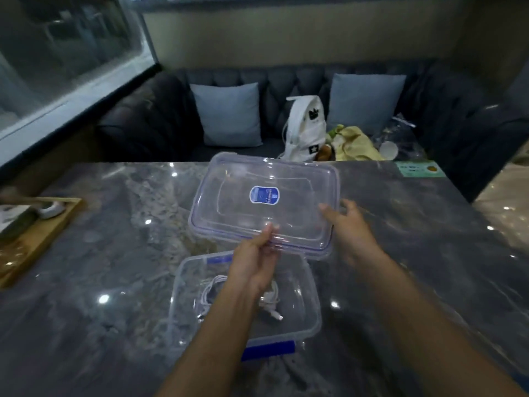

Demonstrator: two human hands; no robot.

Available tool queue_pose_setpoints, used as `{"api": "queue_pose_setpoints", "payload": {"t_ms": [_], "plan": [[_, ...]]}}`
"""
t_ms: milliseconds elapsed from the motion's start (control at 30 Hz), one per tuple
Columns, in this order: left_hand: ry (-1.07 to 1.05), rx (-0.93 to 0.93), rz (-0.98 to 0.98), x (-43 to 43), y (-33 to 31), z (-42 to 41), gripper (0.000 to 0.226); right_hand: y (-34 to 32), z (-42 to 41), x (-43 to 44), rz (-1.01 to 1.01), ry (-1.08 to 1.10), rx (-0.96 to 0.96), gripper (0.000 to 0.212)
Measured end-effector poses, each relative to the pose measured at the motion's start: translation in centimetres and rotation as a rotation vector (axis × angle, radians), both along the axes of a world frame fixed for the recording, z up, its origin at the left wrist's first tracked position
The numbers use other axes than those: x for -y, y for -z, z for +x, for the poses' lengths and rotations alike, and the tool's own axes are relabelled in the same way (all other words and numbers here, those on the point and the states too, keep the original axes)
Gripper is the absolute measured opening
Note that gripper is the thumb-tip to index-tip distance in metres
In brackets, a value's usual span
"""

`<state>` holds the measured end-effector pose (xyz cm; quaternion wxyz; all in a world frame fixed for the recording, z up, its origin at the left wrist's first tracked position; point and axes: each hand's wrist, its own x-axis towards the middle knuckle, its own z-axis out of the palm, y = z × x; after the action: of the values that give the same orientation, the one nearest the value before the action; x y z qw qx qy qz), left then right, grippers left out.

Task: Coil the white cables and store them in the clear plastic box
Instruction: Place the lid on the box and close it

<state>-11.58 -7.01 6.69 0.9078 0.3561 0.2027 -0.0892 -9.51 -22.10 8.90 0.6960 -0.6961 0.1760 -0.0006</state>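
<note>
The clear plastic box [310, 316] stands open on the dark marble table, close to me. White cables [270, 303] lie coiled inside it, partly hidden by my left forearm. Its clear lid [237, 181], with a blue label in the middle, is held tilted above the table just beyond the box. My left hand [254, 259] pinches the lid's near edge, thumb on top. My right hand [347, 224] grips the lid's right near corner, fingers wrapped round the rim.
A wooden tray [43, 236] with small items sits at the table's left edge. A green card [419, 169] lies at the far right corner. Behind the table is a dark sofa with two blue cushions, a white backpack [306, 127] and a yellow cloth.
</note>
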Motion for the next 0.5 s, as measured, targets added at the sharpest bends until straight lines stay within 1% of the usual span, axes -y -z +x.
{"api": "queue_pose_setpoints", "payload": {"t_ms": [33,67,100,133,200,267,300,333,367,433,500], "plan": [[0.006,0.002,0.016,-0.5,0.0,-0.4,0.014,0.3,0.0,-0.9,0.188,-0.031,-0.003,0.04],[0.004,0.017,0.037,-1.2,-0.1,-0.9,0.013,0.8,0.2,-1.7,0.256,-0.044,0.005,0.034],[0.008,0.038,0.051,-1.9,-0.3,-1.3,0.013,1.3,0.3,-2.2,0.283,-0.044,0.028,0.029],[0.011,0.063,0.053,-2.9,-0.4,-1.7,0.013,1.7,0.5,-2.5,0.299,-0.036,0.05,0.025],[-0.014,0.074,-0.024,-5.8,-0.6,-2.7,0.018,2.3,0.6,-2.7,0.318,-0.022,0.05,0.018],[-0.12,0.037,-0.061,-9.4,-0.2,-3.6,0.02,3.2,0.7,-2.3,0.246,-0.013,0.01,0.016],[-0.17,0.004,-0.021,-11.2,0.3,-4.1,0.021,3.7,0.6,-2.1,0.197,-0.016,-0.006,0.015],[-0.187,-0.036,0.062,-12.9,0.8,-4.6,0.024,4.2,0.4,-1.9,0.161,-0.029,-0.02,0.014],[-0.166,-0.088,0.194,-14.1,1.4,-5.2,0.028,4.7,0.2,-1.8,0.135,-0.054,-0.037,0.013],[-0.067,-0.191,0.563,-15.8,2.3,-6.1,0.038,5.4,-0.5,-1.8,0.046,-0.129,-0.059,0.014],[0.023,-0.201,0.923,-16.6,3.1,-6.7,0.049,5.8,-1.2,-2.2,-0.1,-0.201,-0.025,0.009]]}}
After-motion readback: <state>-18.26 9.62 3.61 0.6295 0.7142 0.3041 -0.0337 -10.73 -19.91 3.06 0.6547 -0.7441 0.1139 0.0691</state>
